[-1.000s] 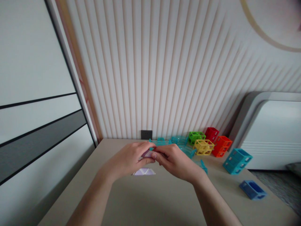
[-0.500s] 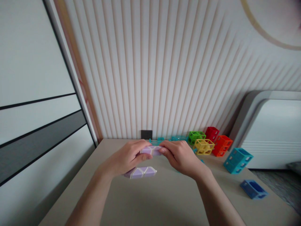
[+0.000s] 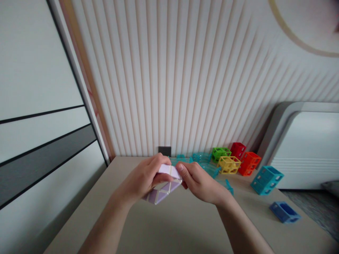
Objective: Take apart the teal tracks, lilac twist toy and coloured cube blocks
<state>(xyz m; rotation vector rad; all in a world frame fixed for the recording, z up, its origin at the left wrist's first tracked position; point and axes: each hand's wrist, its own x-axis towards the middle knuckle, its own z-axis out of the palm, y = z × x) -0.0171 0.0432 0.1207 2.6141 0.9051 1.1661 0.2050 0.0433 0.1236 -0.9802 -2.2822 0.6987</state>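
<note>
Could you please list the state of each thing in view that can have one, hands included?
left hand: closed on the purple snake puzzle
right hand: pinching the puzzle's upper end
purple snake puzzle: held above the table, folded back on itself
table: bearing the blocks
yellow block: resting on the table
teal block: resting on the table
blue block: lying apart, near the table's right edge

Ribbed wall (image 3: 185, 77) behind beige table (image 3: 164, 225)
</note>
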